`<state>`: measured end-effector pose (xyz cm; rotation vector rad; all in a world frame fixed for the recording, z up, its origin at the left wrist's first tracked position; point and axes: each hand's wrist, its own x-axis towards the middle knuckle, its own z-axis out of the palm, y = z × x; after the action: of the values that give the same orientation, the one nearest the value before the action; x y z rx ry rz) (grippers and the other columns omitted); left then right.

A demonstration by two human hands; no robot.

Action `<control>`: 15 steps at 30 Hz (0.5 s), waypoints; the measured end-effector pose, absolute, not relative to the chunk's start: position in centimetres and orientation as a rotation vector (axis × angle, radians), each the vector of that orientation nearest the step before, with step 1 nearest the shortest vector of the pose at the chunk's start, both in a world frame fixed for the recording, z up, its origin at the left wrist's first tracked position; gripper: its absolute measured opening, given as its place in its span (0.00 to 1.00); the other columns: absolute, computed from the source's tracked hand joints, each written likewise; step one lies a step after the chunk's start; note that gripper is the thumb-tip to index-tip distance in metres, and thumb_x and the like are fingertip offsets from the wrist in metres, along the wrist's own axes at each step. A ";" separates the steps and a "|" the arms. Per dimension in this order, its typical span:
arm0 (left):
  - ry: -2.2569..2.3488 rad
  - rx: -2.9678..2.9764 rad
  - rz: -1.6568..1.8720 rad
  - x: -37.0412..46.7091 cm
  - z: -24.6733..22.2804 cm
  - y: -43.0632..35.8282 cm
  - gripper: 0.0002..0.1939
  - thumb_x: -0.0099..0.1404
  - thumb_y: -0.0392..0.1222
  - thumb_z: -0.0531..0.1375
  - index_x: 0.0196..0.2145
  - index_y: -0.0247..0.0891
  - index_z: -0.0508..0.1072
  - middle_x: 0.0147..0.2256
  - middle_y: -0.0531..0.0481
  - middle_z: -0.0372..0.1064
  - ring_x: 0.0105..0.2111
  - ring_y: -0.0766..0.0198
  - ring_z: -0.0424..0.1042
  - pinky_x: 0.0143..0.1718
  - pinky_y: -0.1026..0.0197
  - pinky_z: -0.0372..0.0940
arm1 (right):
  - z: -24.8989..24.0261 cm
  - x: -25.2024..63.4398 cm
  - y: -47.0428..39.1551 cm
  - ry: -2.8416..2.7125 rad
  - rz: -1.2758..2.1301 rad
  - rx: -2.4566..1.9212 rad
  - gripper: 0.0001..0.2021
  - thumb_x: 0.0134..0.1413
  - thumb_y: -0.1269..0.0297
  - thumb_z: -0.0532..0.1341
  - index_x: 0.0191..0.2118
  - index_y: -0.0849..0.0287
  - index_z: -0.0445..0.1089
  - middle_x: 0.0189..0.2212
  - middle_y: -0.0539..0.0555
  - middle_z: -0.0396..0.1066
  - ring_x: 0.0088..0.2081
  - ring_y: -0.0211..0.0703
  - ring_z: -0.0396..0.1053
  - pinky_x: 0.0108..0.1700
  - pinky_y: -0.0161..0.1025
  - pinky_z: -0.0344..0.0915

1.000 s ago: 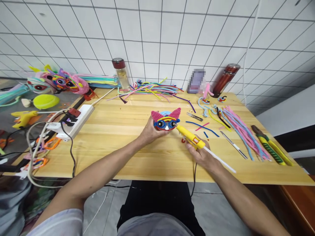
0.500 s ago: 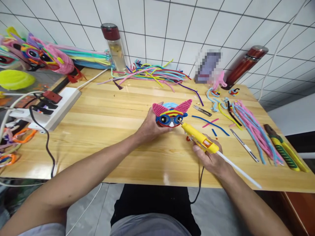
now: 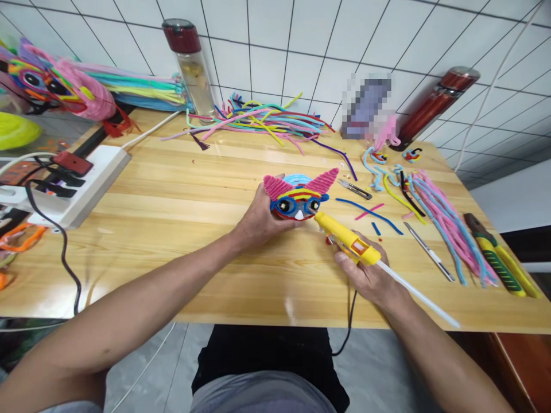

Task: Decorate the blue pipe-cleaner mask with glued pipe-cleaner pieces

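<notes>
My left hand (image 3: pixel 256 215) is closed round the side of a pipe-cleaner animal head (image 3: pixel 297 198) with pink pointed ears, blue-rimmed black eyes, a striped brow and a white nose. In my right hand (image 3: pixel 365 272) is a yellow hot glue gun (image 3: pixel 346 238), with a long whitish glue stick (image 3: pixel 419 295) coming out of its back. The gun's nozzle is at the eye on the head's right side; whether it touches cannot be made out. A black cord hangs down from the gun past the table edge.
Thread snips (image 3: pixel 355 188), cut pipe cleaners (image 3: pixel 370 215), a craft knife (image 3: pixel 429 251) and pliers (image 3: pixel 495 258) lie to the right. Behind are a pipe-cleaner pile (image 3: pixel 267 126), a glass bottle (image 3: pixel 191 74) and a red flask (image 3: pixel 434 109). A power strip (image 3: pixel 92 183) with cords sits at left.
The camera view has shifted slightly. Both hands keep their holds, and the glue gun's nozzle stays by the same eye of the head.
</notes>
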<state>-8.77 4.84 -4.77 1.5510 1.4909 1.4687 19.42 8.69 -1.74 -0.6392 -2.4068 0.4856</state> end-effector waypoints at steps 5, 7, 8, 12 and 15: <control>1.491 1.554 1.469 -8.8 -5.0 4.8 0.53 0.52 0.55 0.79 0.70 0.43 0.62 0.69 0.35 0.58 0.70 0.38 0.61 0.74 0.35 0.54 | -1.8 19.5 8.7 -2.413 0.493 -0.684 0.07 0.70 0.62 0.58 0.46 0.53 0.74 0.33 0.54 0.76 0.36 0.48 0.77 0.38 0.44 0.75; 1.485 1.548 1.483 -8.8 -5.2 4.8 0.53 0.52 0.55 0.79 0.70 0.44 0.62 0.69 0.35 0.59 0.70 0.38 0.61 0.74 0.35 0.54 | -1.8 19.5 8.7 -2.410 0.500 -0.687 0.07 0.70 0.62 0.59 0.46 0.53 0.74 0.33 0.54 0.76 0.36 0.48 0.77 0.38 0.44 0.75; 1.481 1.543 1.492 -8.8 -5.2 4.8 0.54 0.51 0.54 0.79 0.69 0.44 0.62 0.68 0.36 0.59 0.70 0.38 0.61 0.74 0.35 0.54 | -1.8 19.5 8.7 -2.408 0.503 -0.687 0.07 0.70 0.62 0.59 0.46 0.53 0.74 0.33 0.54 0.76 0.36 0.48 0.78 0.38 0.44 0.75; 1.474 1.542 1.498 -8.8 -5.2 4.9 0.54 0.51 0.53 0.79 0.70 0.45 0.62 0.68 0.36 0.60 0.70 0.39 0.62 0.74 0.36 0.55 | -1.9 19.4 8.7 -2.401 0.498 -0.677 0.07 0.70 0.62 0.59 0.46 0.53 0.74 0.33 0.54 0.76 0.35 0.48 0.78 0.38 0.44 0.75; 1.483 1.545 1.471 -8.8 -5.0 4.8 0.54 0.52 0.54 0.79 0.70 0.44 0.61 0.69 0.35 0.59 0.70 0.39 0.62 0.74 0.36 0.56 | -1.9 19.4 8.7 -2.390 0.486 -0.662 0.07 0.69 0.62 0.60 0.46 0.53 0.74 0.33 0.54 0.76 0.35 0.47 0.78 0.38 0.43 0.76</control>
<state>-8.82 4.78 -4.98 1.5455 1.4826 1.4712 19.38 8.69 -1.91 -0.6618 -2.3902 0.4857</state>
